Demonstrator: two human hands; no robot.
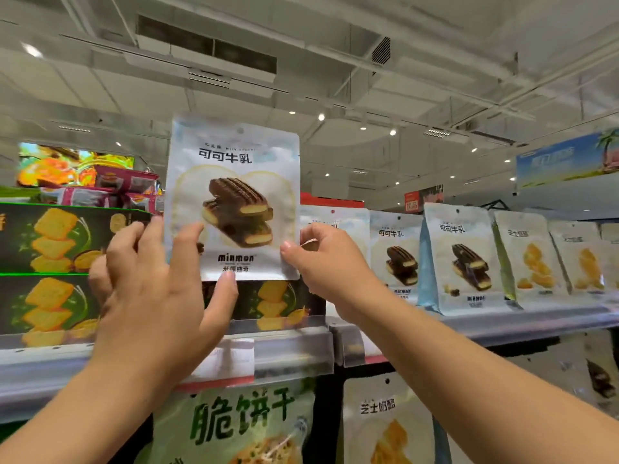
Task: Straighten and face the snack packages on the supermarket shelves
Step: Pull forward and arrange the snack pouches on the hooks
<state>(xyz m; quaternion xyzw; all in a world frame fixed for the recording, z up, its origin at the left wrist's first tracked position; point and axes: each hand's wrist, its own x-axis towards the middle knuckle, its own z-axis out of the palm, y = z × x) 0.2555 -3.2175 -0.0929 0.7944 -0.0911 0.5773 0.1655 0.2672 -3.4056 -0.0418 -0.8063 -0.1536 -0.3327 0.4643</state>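
The left hand (157,279) grips the lower left edge of a white cocoa-biscuit pouch (234,182), thumb on its face. The right hand (326,262) pinches the lower right corner. The pouch is held upright between both hands, front facing outward, raised above the shelf (502,324) where matching pouches (459,259) stand.

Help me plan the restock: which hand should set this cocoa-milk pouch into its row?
Probably right: the right hand pinches the cocoa-milk pouch on the side nearest the matching pouches.
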